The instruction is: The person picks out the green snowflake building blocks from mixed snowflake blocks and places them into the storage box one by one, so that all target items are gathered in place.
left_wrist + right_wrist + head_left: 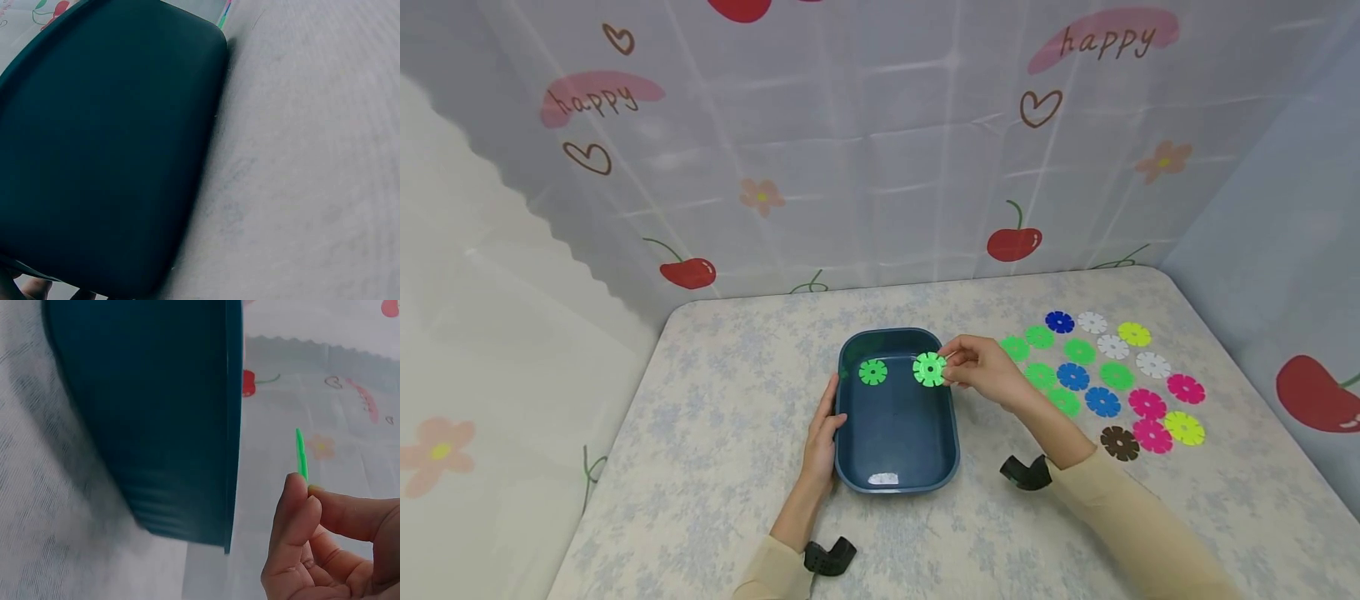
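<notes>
Between thumb and fingertips, my right hand (983, 371) pinches a green notched plastic disc (929, 369) over the right side of a dark blue tray (895, 433). The right wrist view shows this green disc (301, 453) edge-on, above the level of the tray's rim (234, 425). Another green disc (873, 372) is at the tray's far left inside. My left hand (822, 442) holds the tray's left side, fingers along the outer wall and thumb over the rim. In the left wrist view the tray's wall (119, 144) fills much of the picture, with fingertips (37, 287) at its lower edge.
Right of the tray lie several loose notched discs, among them a dark blue disc (1060, 322), a brown disc (1119, 443), a pink disc (1186, 389) and a yellow disc (1184, 428). A patterned cloth covers the table (715, 400). A printed curtain (865, 167) hangs behind it.
</notes>
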`<state>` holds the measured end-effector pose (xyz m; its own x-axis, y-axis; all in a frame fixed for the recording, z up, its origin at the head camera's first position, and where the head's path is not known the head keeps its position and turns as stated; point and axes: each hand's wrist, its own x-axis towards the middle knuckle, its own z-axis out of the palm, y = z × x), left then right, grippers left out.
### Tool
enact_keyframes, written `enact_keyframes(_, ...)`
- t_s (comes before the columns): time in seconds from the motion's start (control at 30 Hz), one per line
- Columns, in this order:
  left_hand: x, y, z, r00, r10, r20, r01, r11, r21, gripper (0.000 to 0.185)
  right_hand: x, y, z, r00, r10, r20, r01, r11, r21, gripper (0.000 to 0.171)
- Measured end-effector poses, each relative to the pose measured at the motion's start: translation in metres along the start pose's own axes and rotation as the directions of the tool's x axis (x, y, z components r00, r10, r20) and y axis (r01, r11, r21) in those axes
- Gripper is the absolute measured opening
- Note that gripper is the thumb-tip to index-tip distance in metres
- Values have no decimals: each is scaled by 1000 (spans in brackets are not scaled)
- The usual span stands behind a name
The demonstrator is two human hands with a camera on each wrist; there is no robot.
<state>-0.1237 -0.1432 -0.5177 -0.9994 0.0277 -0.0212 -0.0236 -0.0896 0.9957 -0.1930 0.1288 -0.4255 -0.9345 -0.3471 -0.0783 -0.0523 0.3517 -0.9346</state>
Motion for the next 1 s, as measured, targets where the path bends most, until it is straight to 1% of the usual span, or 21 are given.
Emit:
enact_keyframes(0.13, 0, -1, 0, 1000, 2, -3, -2, 1000, 6, 64, 11, -2, 12, 999, 2, 52, -3, 1000, 12, 27)
enact_keyframes(0.3, 0, -1, 0, 1000, -5, -16, 5, 1000, 14, 64, 19, -5, 26, 996, 5, 94, -7, 1000, 21, 29)
enact_keyframes(0.4, -1, 0, 1, 1000, -14, -20, 14, 1000, 9, 65, 23, -6, 34, 992, -24, 121, 21, 999, 26, 26)
enact_keyframes(0.57, -1, 0, 1, 1000, -12, -6, 12, 1000, -12, 65, 32, -6, 48, 987, -13, 158, 11, 1000, 17, 24)
enact_keyframes(0.63, -1, 0, 1, 1000, -9, -3, 9, 1000, -9, 65, 35, -6, 53, 986, 9, 168, -10, 1000, 3, 25)
enact_keyframes(0.83, -1, 0, 0, 1000, -14, -9, 14, 1000, 3, 65, 43, -1, 66, 983, 30, 182, -24, 999, -36, 24)
enact_keyframes(1.0, -1, 1, 0, 1000, -10, 2, 10, 1000, -14, 65, 47, 4, 75, 983, 79, 165, -67, 995, -75, 23)
